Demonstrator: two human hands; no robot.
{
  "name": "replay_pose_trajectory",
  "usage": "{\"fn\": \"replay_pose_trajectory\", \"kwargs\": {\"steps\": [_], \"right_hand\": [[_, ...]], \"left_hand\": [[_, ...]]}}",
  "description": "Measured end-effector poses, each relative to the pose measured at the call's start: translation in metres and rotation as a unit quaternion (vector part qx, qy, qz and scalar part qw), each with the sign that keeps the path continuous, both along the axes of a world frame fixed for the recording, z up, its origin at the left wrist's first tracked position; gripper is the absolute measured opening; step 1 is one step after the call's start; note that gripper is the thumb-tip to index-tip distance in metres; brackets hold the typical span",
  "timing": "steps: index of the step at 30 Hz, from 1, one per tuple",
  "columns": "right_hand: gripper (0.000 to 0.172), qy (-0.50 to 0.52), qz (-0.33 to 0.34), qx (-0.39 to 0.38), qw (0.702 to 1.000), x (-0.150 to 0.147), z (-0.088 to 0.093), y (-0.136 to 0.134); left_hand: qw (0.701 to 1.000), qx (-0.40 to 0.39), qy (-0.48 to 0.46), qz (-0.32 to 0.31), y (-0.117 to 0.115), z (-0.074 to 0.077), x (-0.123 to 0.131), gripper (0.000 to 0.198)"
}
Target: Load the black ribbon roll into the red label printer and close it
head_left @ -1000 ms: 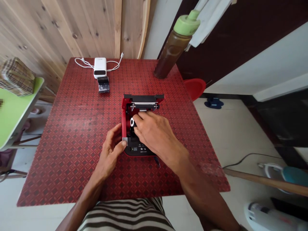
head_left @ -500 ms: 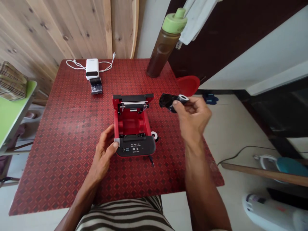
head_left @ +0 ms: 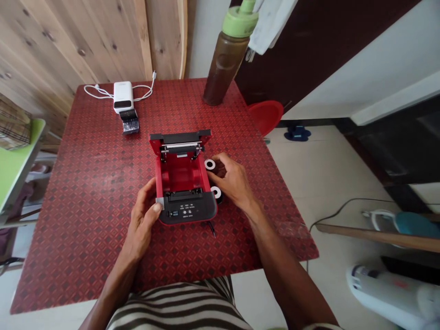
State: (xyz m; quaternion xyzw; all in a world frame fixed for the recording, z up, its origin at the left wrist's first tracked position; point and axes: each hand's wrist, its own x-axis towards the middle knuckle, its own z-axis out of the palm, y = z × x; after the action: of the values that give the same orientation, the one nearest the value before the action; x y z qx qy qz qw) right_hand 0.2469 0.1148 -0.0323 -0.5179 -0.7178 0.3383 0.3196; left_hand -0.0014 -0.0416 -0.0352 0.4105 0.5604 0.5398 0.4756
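Fingers [head_left: 144,195] of our left hand [head_left: 141,221] curl against the left wall of the open red thermal printer [head_left: 187,213], and the thumb presses on its small grey corner tab. Our right hand [head_left: 233,181] lies at the printer's 3 o'clock, its fingers loosely curved and slightly spread above an upper roll [head_left: 209,164] and a lower roll [head_left: 216,193], both black with white cores. The hand is touching or almost touching them; we cannot tell whether it grips either one.

The printer sits mid-table, its lid raised toward 12 o'clock and its black button panel toward 6 o'clock. Our table is a red diamond-patterned top [head_left: 85,192]. At 11 o'clock we see a white power bank [head_left: 123,96] with its white cable, and a small black item [head_left: 129,121] just in front of it. A brown bottle with a green cap [head_left: 227,59] stands at 1 o'clock. Beyond the table are a plank-panelled wooden wall [head_left: 79,36], a red plastic stool [head_left: 266,117] and a tiled floor [head_left: 326,174].
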Motion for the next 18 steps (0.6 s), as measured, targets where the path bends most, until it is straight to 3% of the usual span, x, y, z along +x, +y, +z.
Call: {"fn": "replay_pose_trajectory", "kwargs": {"steps": [7,12,15,18], "right_hand": [[0.035,-0.001,0.022,-0.028,0.999,0.020,0.009,-0.007],[0.025,-0.008,0.009,-0.058,0.998,0.046,0.019,-0.044],[0.033,0.033,0.009,-0.104,0.994,0.041,0.014,-0.068],[0.028,0.061,-0.019,-0.079,0.995,0.024,0.001,-0.079]], "left_hand": [[1.000,0.001,-0.012,0.000,-0.001,0.000,0.000,0.064],[1.000,-0.004,-0.022,-0.004,-0.002,0.000,0.000,0.064],[1.000,0.000,-0.019,-0.007,-0.002,0.000,0.000,0.063],[1.000,-0.001,0.009,0.004,-0.002,0.000,-0.001,0.062]]}}
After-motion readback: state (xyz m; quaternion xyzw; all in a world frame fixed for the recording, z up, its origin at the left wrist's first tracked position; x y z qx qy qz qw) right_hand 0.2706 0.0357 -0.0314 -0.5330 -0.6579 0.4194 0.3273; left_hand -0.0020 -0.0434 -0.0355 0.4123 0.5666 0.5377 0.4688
